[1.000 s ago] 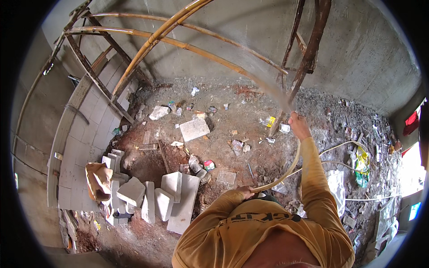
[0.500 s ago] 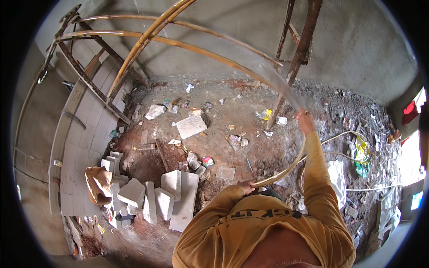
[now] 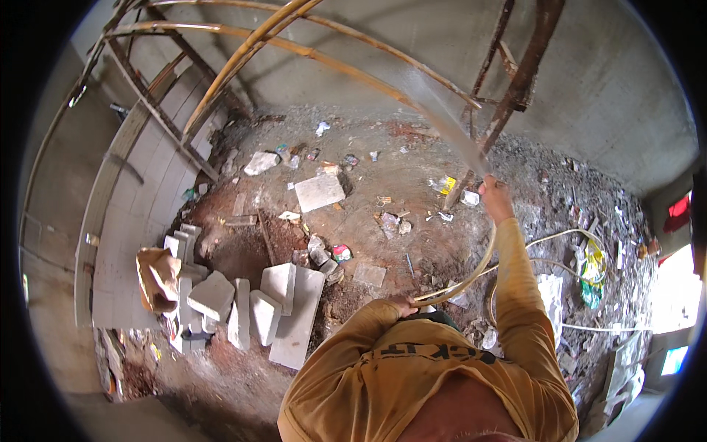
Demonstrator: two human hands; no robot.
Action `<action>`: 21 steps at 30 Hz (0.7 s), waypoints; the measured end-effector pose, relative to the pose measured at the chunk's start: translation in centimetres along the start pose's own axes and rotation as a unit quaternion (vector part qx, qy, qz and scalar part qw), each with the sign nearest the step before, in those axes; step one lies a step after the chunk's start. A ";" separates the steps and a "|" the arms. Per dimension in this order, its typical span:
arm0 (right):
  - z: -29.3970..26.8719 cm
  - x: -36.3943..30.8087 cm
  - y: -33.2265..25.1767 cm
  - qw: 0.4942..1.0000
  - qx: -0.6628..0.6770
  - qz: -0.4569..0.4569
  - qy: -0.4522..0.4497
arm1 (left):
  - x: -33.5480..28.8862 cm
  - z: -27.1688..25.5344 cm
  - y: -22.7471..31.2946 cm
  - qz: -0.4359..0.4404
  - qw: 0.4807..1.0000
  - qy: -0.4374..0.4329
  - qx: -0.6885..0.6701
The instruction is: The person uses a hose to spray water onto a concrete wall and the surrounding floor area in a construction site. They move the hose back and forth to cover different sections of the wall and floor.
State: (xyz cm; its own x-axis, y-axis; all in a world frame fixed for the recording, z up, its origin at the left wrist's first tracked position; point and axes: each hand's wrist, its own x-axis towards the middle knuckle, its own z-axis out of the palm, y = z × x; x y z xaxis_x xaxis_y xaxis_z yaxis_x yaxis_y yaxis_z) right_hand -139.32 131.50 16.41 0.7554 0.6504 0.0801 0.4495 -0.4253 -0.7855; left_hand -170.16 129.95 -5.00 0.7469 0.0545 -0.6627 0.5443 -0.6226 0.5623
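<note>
A pale yellowish hose (image 3: 482,267) runs between my hands in a curve. My right hand (image 3: 495,197) is closed round its end, arm stretched forward. From there a fan of water spray (image 3: 449,129) shoots up and to the left toward the grey wall, past the bamboo poles. Close to my body, my left hand (image 3: 403,305) is closed on a lower stretch of the hose; its fingers are partly hidden by the sleeve. More hose lies looped on the ground to the right of my right arm.
Bamboo poles (image 3: 324,57) on a wooden frame cross the upper left. A dark wooden post (image 3: 508,103) stands ahead on the right. Pale blocks (image 3: 278,289) and a brown paper bag (image 3: 157,280) lie at left. Rubble and litter cover the ground, with a flat slab (image 3: 319,192) ahead.
The view has shifted a little, and the poles now sit higher in it. My right hand and the spray have swung slightly left. Both hands keep their hold on the hose.
</note>
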 end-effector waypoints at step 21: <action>15.1 1.7 -7.7 0.983 -0.020 -0.119 -0.139 | 1.3 7.7 -8.2 0.005 0.958 0.126 -0.257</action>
State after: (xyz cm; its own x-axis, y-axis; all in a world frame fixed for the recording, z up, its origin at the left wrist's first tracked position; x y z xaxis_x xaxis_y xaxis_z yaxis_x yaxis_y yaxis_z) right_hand -148.71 145.39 13.36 0.4692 0.8791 0.0839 0.6212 -0.2610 -0.7389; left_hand -176.66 129.12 -14.30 0.7865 0.2781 -0.5514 0.6042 -0.1614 0.7803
